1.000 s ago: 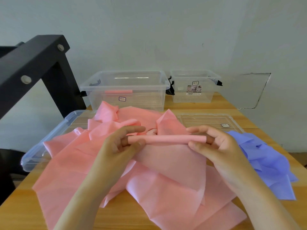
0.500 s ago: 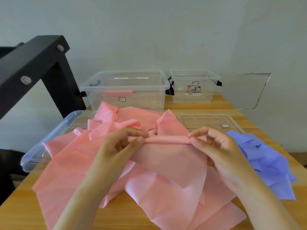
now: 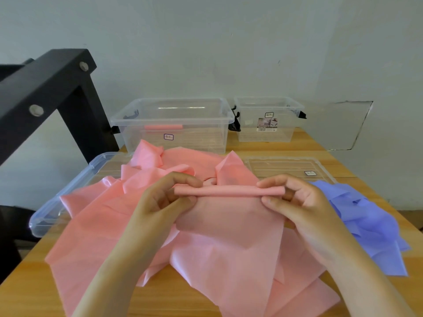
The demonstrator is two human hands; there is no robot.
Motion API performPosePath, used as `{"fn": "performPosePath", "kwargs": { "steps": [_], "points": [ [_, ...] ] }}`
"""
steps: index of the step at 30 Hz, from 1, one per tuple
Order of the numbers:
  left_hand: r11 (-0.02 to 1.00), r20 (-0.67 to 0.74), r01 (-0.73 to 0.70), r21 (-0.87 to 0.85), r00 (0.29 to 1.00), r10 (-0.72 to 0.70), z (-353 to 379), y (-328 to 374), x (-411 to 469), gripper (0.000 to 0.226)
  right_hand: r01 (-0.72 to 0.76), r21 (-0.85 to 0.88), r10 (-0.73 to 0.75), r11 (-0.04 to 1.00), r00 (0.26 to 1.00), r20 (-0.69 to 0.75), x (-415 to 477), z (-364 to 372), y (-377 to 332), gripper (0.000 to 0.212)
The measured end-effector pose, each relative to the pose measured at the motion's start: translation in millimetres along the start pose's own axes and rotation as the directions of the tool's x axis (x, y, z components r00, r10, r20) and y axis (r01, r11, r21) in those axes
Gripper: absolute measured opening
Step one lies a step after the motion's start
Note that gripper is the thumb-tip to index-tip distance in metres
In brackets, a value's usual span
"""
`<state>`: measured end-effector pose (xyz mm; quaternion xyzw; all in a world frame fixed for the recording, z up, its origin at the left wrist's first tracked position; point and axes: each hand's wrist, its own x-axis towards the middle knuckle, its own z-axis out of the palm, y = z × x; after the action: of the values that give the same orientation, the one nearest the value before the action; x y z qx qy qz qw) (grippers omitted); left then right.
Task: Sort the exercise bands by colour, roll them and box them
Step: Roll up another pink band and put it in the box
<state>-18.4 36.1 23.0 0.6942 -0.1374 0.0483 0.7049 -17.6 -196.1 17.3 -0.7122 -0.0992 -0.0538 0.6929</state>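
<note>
One head-worn camera looks forward and down from the person's own side; hands close below, tabletop (image 3: pixel 325 143) stretching away toward the wall (image 3: pixel 206 42) beyond.

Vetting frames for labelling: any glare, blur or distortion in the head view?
Head view: soft even light, faint shadows; glare streak on the large clear box; wide-angle stretch toward the corners; left hand, right hand and pink roll reasonably sharp, no motion smear.
</note>
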Motion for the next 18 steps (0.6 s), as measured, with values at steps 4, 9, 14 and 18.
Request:
{"fn": "performPosePath", "kwargs": {
  "steps": [4, 9, 14, 18],
  "points": [
    [0.999, -0.035, -0.037, 0.028, 0.999, 0.038, 4.2, -2.7, 0.3, 0.012, 0.003, 0.014, -0.003, 1.000, 1.000, -0.015, 0.0, 1.4, -1.3, 0.013],
    [0.997, -0.069, -0.001, 0.073, 0.998, 0.006, 4.0, -4.6, 2.6, 0.020, -0.007, -0.001, 0.007, 1.000, 0.999, -0.039, 0.5, 0.4, 1.5, 0.032],
    [0.996, -0.053, 0.017, 0.093, 0.999, -0.012, 5.3, -0.3, -0.2, 0.010, -0.004, -0.017, 0.003, 1.000, 0.999, -0.033, 1.0, 0.9, 3.1, 0.014],
    [0.997, -0.036, 0.051, 0.053, 0.998, -0.049, 2.2, 1.6, -1.1, 0.008, -0.022, 0.006, 0.022, 1.000, 1.000, -0.020, 0.9, 0.3, 2.6, 0.018]
  ]
}}
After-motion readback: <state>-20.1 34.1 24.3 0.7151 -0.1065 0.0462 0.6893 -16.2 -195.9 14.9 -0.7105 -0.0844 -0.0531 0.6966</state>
